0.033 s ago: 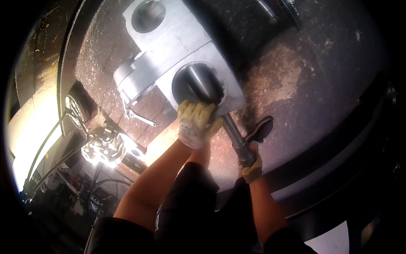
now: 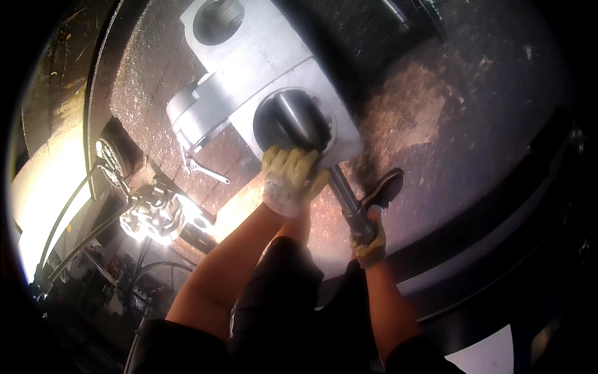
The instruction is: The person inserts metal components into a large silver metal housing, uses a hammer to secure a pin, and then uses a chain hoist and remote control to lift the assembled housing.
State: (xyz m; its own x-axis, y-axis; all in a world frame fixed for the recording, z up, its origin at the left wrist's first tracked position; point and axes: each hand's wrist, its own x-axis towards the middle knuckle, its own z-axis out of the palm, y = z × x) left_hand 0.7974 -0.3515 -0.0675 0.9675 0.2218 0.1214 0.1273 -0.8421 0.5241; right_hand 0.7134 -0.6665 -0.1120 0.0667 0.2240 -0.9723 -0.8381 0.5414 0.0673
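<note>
A large machined metal block [image 2: 255,51] with two round bores lies in front of me. In the nearer bore sits a shiny dark metal cylinder [image 2: 293,112]. My left hand [image 2: 289,177], in a pale glove with yellow fingers, curls over this bore's near rim; its fingertips partly hide the opening. From the block's near right side a dark round metal bar [image 2: 344,194] runs toward me and thickens at its end. My gloved right hand [image 2: 372,248] is wrapped round that thick end. How the bar meets the block is hidden.
An adjustable wrench [image 2: 207,171] hangs beside the block's side arm [image 2: 198,115]. Bright lamps [image 2: 154,215] with cables stand at left. A shoe [image 2: 386,187] is on the stained floor [image 2: 423,106] just beyond my right hand. Metal rods [image 2: 395,14] lie at the top.
</note>
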